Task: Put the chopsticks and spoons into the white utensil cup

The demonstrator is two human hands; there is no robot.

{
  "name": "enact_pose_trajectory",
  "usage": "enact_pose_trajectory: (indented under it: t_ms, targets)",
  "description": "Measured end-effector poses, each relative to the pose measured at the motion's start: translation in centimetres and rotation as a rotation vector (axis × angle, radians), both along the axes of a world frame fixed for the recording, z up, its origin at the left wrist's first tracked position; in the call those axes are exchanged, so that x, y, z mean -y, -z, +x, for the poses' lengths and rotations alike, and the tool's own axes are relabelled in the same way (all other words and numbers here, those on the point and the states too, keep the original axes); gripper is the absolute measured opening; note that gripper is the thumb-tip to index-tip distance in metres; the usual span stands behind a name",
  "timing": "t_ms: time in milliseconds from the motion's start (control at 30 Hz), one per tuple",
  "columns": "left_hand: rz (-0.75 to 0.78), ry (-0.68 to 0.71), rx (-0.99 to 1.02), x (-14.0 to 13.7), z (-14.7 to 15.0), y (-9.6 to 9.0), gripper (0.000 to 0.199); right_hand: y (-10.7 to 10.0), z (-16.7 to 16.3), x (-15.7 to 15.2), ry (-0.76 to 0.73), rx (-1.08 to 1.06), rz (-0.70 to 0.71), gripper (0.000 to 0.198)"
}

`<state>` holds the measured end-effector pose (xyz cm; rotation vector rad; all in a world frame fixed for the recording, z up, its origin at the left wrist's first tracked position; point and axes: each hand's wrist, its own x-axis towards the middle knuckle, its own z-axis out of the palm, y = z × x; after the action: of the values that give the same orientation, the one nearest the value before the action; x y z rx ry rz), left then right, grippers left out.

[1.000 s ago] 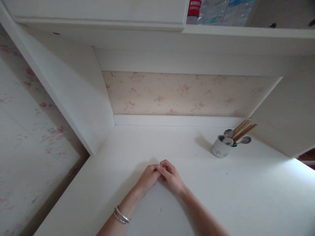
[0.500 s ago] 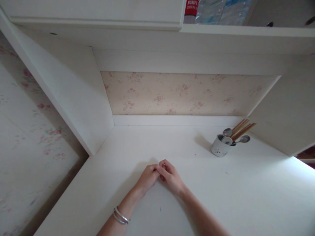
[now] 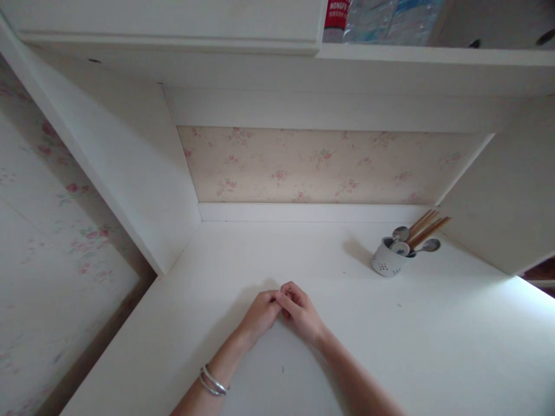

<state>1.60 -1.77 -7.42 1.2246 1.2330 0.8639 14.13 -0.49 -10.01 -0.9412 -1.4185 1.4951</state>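
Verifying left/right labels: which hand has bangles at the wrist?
The left hand: silver-coloured bangles circle its wrist; the right hand has a bare wrist.

Left forearm: two slim, rounded, silver-coloured bangles, shiny, worn close together above the wrist; whether joined, cannot tell. Right forearm bare along its visible length. Left hand and right hand likewise bare.
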Motion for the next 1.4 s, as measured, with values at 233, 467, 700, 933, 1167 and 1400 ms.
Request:
enact_pose_trajectory:
  t_ms: [233, 467, 700, 933, 1167, 1400]
  targets:
    - [0.005, 0.011, 0.000, 0.01, 0.01, -0.07, 0.026, 0.21, 0.02, -0.10, 0.000, -0.003, 0.001, 0.033]
    - [-0.004, 0.004, 0.007, 0.07, 0.03, -0.04, 0.026, 0.05, 0.05, -0.09, 0.004, 0.017, 0.004, 0.034]
    - [-0.006, 0.002, -0.008, 0.00, 0.08, -0.09, 0.030, -0.07, 0.06, -0.03, 0.013, 0.033, 0.008, 0.035]
    - [-0.013, 0.006, 0.002, 0.02, 0.08, -0.17, 0.030, -0.01, 0.04, -0.09, 0.012, 0.036, 0.014, 0.035]
    - [-0.023, 0.005, 0.001, 0.04, 0.10, -0.21, 0.028, 0.08, 0.00, -0.17, 0.008, -0.006, -0.016, 0.035]
    - [-0.027, 0.025, 0.005, -0.06, 0.00, -0.28, 0.033, -0.32, 0.08, -0.17, 0.020, -0.034, -0.002, 0.033]
